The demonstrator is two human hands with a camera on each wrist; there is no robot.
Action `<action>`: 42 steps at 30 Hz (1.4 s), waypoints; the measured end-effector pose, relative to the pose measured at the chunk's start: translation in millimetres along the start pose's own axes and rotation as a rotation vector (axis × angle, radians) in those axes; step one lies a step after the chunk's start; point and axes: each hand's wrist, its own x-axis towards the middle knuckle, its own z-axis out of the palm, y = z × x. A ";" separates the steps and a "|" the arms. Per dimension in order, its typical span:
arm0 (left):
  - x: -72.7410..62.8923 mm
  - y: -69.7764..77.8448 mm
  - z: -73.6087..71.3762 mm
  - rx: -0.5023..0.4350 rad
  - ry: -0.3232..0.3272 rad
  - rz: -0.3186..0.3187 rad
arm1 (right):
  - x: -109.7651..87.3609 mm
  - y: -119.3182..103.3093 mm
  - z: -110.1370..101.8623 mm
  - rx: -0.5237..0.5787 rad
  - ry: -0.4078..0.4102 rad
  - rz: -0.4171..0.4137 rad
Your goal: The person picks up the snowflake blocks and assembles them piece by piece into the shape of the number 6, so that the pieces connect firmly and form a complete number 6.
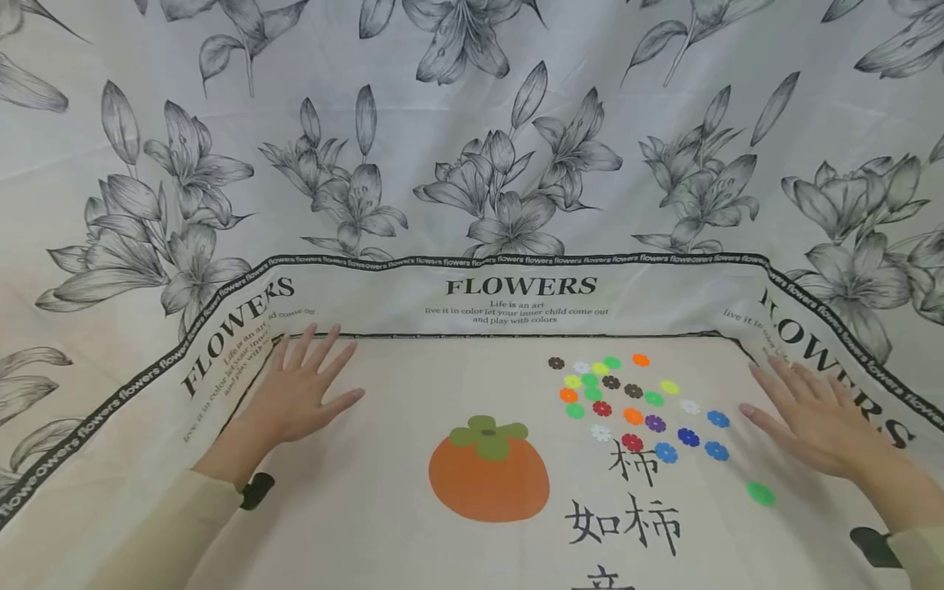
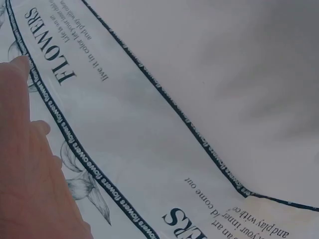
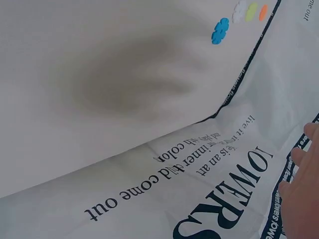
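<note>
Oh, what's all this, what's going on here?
A person has both hands out, fingers extended, neither holding anything: the left hand by the pale surface's far left corner, the right hand by its far right one. Small colourful flower-shaped pieces lie scattered right of a persimmon picture, with one green piece apart, closer to the person.

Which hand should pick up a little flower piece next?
Probably the right hand: it looks empty and is near a blue flower piece. The left hand is farther off, past the orange fruit picture.
</note>
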 end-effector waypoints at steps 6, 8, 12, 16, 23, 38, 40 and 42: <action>3.3 10.2 4.5 -0.024 0.007 0.001 | -7.4 -3.0 6.2 -0.006 0.022 -0.041; 3.2 13.7 6.6 -0.030 0.008 0.005 | -9.0 -4.6 9.0 -0.005 0.041 -0.058; 2.8 22.6 7.5 -0.074 0.008 0.019 | -11.0 -8.0 13.5 0.052 0.068 -0.078; 4.3 32.3 7.6 -0.121 0.019 0.034 | -10.5 -12.7 15.5 0.158 0.051 -0.052; 8.2 49.3 11.4 -0.183 0.041 0.057 | -5.6 -27.7 18.0 0.352 -0.050 0.002; 20.7 84.7 22.4 -0.345 0.076 0.093 | 5.4 -60.9 35.6 0.463 -0.095 0.016; 23.0 88.9 24.6 -0.369 0.075 0.096 | 7.2 -63.1 38.1 0.464 -0.087 0.015; 25.5 93.1 26.6 -0.390 0.075 0.103 | 9.0 -63.9 40.5 0.458 -0.078 0.015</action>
